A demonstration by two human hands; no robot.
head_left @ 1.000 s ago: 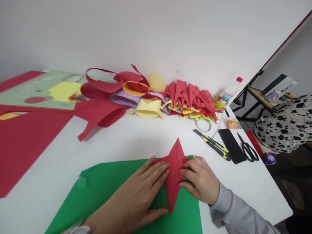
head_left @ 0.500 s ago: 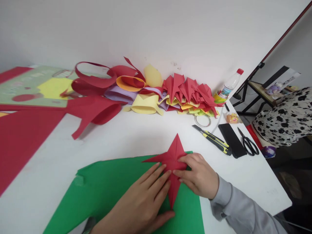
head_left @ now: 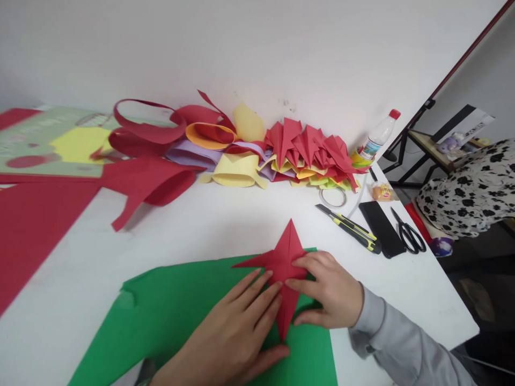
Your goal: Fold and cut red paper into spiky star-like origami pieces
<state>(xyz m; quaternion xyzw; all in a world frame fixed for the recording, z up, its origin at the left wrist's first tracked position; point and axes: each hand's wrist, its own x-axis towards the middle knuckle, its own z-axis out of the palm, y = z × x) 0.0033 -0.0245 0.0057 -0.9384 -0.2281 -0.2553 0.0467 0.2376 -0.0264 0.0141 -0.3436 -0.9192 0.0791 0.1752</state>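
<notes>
Red paper star is pressed onto green paper on the bench by the left hand, laid flat, and the right hand, its thumb newly spread clear; neither grip is clenched, so the star seems to be flattened rather than pinched.

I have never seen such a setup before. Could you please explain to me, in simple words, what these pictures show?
There is no machine here: only a person's two bare hands, the left hand and the right hand. One camera, worn on the person's head, takes every picture, looking forward and down. Fingers of both lie on a folded red paper, which rests mostly on a green sheet on a white table. Neither hand seems to lift it. Farther back are red folded shapes and a bottle. On the right lie a tape roll, a cutter, a flat black object and scissors.
</notes>
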